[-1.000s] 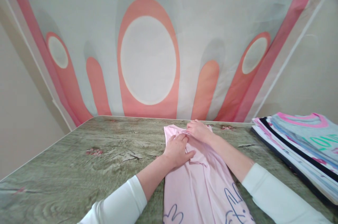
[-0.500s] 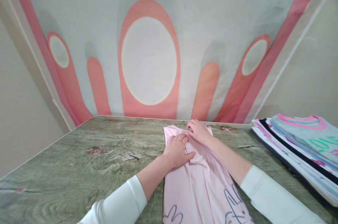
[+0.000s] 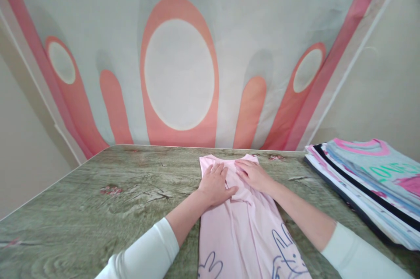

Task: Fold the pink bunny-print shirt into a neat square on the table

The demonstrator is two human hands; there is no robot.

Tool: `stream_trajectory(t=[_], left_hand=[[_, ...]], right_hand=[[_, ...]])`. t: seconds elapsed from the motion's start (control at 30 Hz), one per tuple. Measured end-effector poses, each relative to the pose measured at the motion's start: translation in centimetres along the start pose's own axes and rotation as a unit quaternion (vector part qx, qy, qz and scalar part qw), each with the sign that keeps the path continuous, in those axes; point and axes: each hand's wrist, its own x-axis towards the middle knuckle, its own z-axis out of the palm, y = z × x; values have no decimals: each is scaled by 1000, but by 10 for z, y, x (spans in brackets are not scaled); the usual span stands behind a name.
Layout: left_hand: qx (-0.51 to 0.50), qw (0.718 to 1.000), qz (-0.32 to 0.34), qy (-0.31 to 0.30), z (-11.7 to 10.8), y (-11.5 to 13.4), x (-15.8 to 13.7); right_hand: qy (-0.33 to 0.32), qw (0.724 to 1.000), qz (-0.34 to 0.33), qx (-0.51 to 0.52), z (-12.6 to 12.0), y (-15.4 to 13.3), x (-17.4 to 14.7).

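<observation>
A pink garment (image 3: 238, 231) with dark line drawings lies on the wood-grain table, its neckline towards the far edge and its lower end cut off by the frame. Creases run down its middle. My left hand (image 3: 215, 186) rests flat on its upper left part, fingers stretched out and thumb pointing right. On the upper right, just below the neckline, my right hand (image 3: 254, 174) lies on the fabric with fingers extended to the left. Neither hand grips the cloth.
On the right of the table (image 3: 141, 213) stands a stack of folded clothes (image 3: 364, 187), topped by a grey shirt with a pink collar (image 3: 357, 145) and green lettering. Behind the far edge hangs a backdrop (image 3: 180, 77) with coral and white shapes.
My right hand has come down from the neckline onto the fabric, and its fingers lie flatter. The left hand stays on the garment. The whole view has shifted slightly.
</observation>
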Motion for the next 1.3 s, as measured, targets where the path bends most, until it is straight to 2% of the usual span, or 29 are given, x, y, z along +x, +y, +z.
stream_trajectory(t=[0.1,0.23,0.3,0.43,0.63,0.83,1.03,1.3], left_hand=[[-4,1000,2,1,-1,0,-1],[-9,1000,-2,-4,1,-1,-1],[-10,1000,-2,-8,3,-2,-1],[-11,1000,-1,-16,5,-3,0],[-4,1000,-3,-16,3,-2,0],[2,1000,-2,-6,4,-2,0],[6,1000,2,-3,5,-2,0],[9,1000,-4,-1,6,-2,-1]], right_hand=[[30,999,14,31,-1,9,4],[89,992,80,37,-8,36,13],[75,992,100,21,-10,52,17],[42,995,89,22,-8,71,22],[29,996,83,28,-5,73,24],[18,992,115,-44,-5,72,29],[17,987,150,-59,-4,73,26],[-18,986,166,-24,-15,101,28]])
